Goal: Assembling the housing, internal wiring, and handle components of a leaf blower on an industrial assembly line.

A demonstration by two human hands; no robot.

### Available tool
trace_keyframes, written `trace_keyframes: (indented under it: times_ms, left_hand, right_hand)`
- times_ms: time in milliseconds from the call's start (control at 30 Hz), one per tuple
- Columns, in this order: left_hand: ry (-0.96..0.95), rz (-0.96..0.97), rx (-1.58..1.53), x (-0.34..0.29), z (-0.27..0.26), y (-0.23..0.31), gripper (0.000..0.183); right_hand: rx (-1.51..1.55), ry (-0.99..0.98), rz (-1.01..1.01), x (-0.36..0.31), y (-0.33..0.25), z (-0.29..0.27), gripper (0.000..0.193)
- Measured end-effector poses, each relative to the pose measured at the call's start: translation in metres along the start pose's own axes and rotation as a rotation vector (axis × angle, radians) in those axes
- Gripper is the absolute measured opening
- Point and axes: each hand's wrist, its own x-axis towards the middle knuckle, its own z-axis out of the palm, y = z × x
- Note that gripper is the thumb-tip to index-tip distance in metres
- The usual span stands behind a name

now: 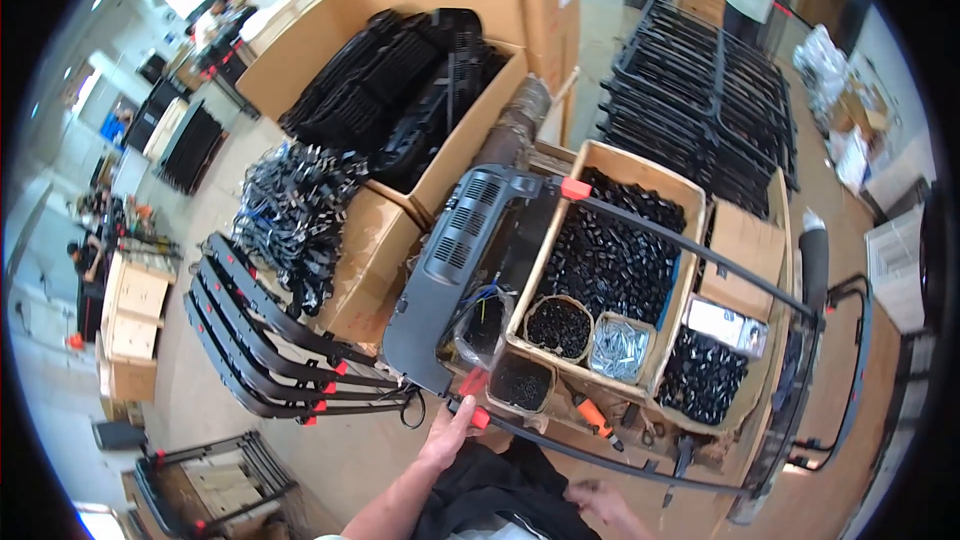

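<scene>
My left hand [452,432] is closed round the near end of a black tubular frame [690,245], beside one of its red end pieces [575,189]. This U-shaped frame lies across the workbench, over the parts boxes. A dark grey plastic cover [440,285] with vent slots lies just beyond my left hand. My right hand [597,498] is low by my body, below the near bar of the frame and apart from it. Motion blur smears its fingers, so their state is unclear. An orange-handled tool [592,418] lies on the bench's near side.
A wooden box of small black parts [622,250] holds a tub of screws [618,348]. More black parts [702,370] fill a box at right. Similar frames [265,340] lean at left, near bundled cables [295,205] and a carton [515,5] of black covers. Stacked frames [700,90] stand behind.
</scene>
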Motion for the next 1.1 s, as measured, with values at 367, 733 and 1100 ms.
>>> trace_keyframes:
  times_ms: [367,733,1100]
  left_hand:
    - [0.065,0.220,-0.115,0.013,0.031,-0.032,0.068]
    - [0.089,-0.048,-0.508,-0.030,0.024,-0.022,0.045]
    - [-0.133,0.684,-0.816,-0.147,-0.200,0.087,0.017]
  right_hand:
    - [-0.936,1.091,-0.982,0.096,-0.377,-0.213,0.057]
    - [-0.986,0.829,-1.077,0.049,-0.459,-0.190,0.055]
    - [-0.958,1.401,-1.623,-0.324,-0.430,0.050,0.051]
